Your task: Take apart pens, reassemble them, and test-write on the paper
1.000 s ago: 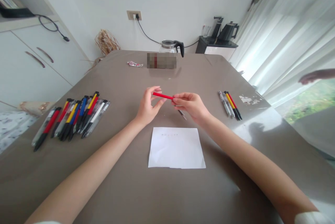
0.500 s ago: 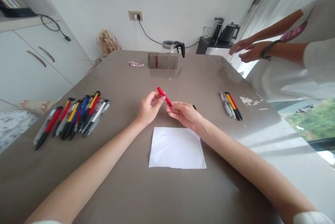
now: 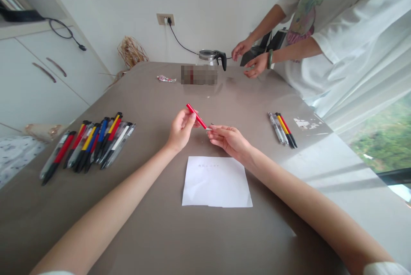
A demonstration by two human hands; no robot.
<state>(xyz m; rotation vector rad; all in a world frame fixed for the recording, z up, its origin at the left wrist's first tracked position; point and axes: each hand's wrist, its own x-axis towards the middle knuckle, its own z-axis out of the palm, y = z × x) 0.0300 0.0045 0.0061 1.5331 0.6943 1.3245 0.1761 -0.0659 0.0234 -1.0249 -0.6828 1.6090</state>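
Note:
A red pen barrel (image 3: 196,116) is pinched between the thumb and fingers of my left hand (image 3: 181,130), tilted down to the right. At its lower end a thin pale piece shows, and the fingertips of my right hand (image 3: 230,139) are closed on it. The rest of that piece is hidden by my fingers. Below my hands lies a white sheet of paper (image 3: 217,185) with faint writing near its top. Several pens (image 3: 93,144) lie in a group on the left, and a smaller group of pens (image 3: 282,129) lies on the right.
A glass pot (image 3: 208,56) with a black handle stands at the far edge of the brown table (image 3: 154,232), behind a blurred box (image 3: 199,75). A crumpled wrapper (image 3: 166,79) lies beside it. A person (image 3: 321,35) in white reaches over the far right corner.
My left hand and the red barrel have shifted slightly left, away from my right hand, and a pale piece now shows between them. The other person has moved left toward the pot.

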